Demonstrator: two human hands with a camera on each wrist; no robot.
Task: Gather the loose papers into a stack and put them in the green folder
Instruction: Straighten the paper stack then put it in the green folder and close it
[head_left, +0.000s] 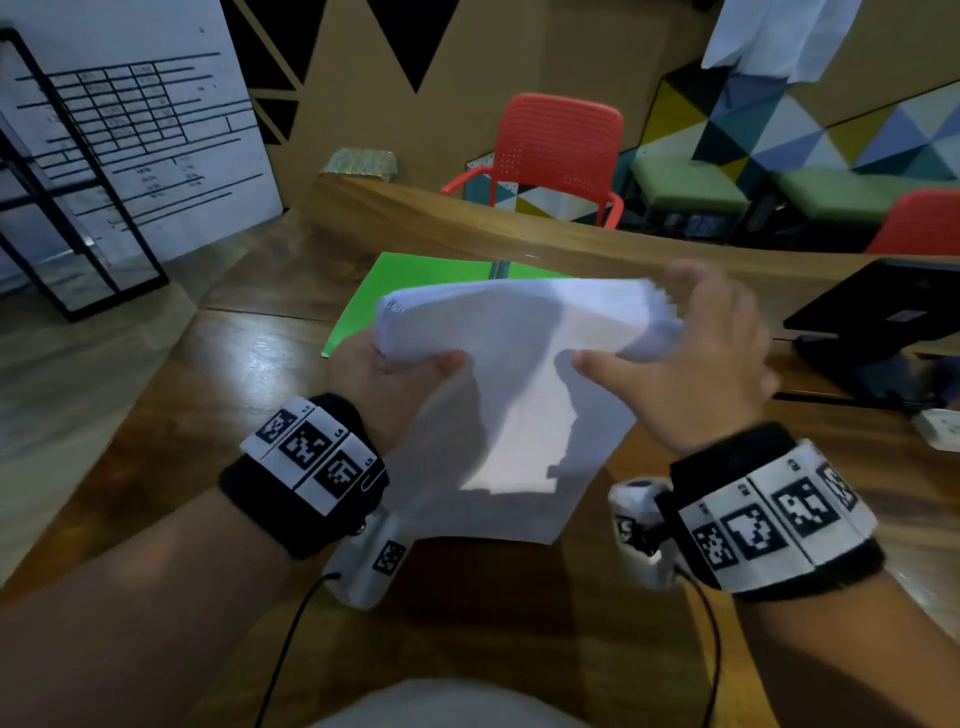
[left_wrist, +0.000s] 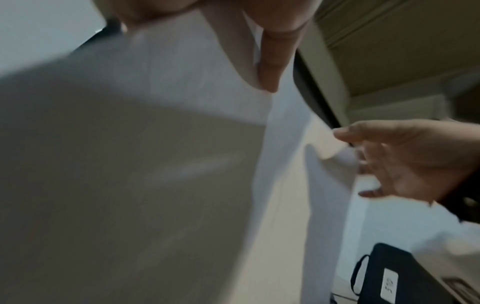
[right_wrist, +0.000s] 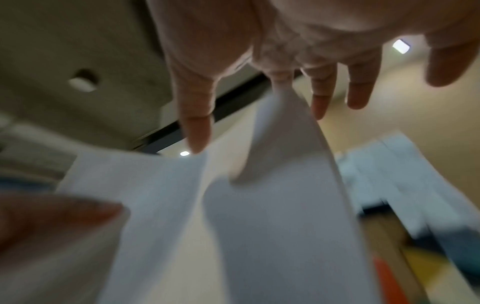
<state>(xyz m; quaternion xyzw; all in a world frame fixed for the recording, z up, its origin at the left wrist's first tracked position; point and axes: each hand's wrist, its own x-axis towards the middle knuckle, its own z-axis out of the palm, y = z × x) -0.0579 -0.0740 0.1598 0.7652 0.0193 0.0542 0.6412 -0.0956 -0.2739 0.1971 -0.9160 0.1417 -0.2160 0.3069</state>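
Note:
A stack of white papers (head_left: 519, 405) is held upright over the wooden table (head_left: 156, 415), its bottom edge low near my body. My left hand (head_left: 400, 374) grips its left edge, thumb on the front and fingers behind. My right hand (head_left: 691, 364) is at the upper right edge with the thumb on the front sheet and the fingers spread straight behind; it is blurred. The green folder (head_left: 395, 291) lies flat on the table behind the stack, partly hidden by it. In the right wrist view the stack (right_wrist: 259, 226) runs between the thumb and straight fingers (right_wrist: 319, 98).
A black laptop (head_left: 883, 312) sits at the right with a white plug block (head_left: 940, 428) beside it. A red chair (head_left: 558, 150) stands beyond the table's far edge. A black metal rack (head_left: 78, 208) is at the left.

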